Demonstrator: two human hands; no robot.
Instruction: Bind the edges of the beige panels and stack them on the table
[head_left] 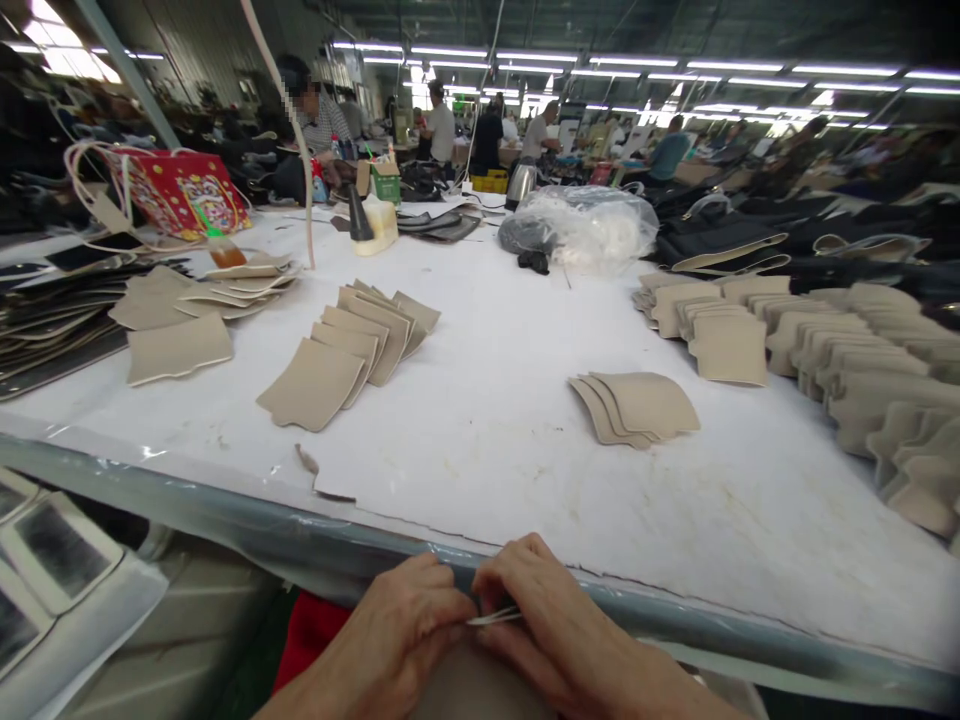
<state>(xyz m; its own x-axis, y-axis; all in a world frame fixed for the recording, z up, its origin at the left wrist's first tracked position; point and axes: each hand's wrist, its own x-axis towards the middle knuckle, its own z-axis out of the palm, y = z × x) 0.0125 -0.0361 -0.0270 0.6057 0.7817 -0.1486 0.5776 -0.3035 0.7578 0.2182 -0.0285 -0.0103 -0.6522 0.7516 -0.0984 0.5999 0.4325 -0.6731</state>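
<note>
At the table's near edge, my left hand (409,625) and my right hand (544,625) are close together, fingers pinched on a beige leather-like piece (476,685). Its pale edge shows between my fingertips, and most of the piece hangs below, partly hidden by my hands. Beyond them, a small fanned stack of beige pieces (649,403) lies right of centre. Another overlapping row of beige pieces (311,385) lies left of centre. A thin curled scrap (319,475) rests near the front edge.
Many beige pieces (855,350) stand in overlapping rows at the right. A clear plastic bag (592,225) sits at the back, near a cream holder with a black cone (367,225). To the left are a glue bottle (223,245), a red bag (180,190) and dark stacked sheets (60,315).
</note>
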